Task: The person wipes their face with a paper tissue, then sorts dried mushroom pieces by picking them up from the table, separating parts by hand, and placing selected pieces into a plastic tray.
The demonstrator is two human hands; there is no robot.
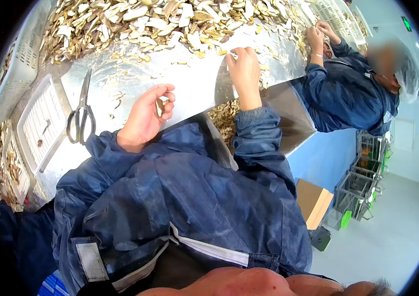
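Observation:
On the metal table (180,74) lies a large heap of sliced dried mushrooms (170,22). My left hand (148,113) is raised over the near edge, palm up, its fingers curled around a small pale slice. My right hand (245,71) reaches to the near side of the heap, fingers bent down at a few loose slices; whether it pinches one is too small to tell. Black scissors (82,118) lie on the table left of my left hand, blades pointing away. Below the table edge, between my arms, more slices (224,121) show in a container.
A white shallow tray (44,123) with a few scraps sits at the left, beside a tall white basket (17,64). A co-worker (352,84) works at the right. Beyond are another white basket (335,19), a cardboard box (313,202) and metal racks (357,187).

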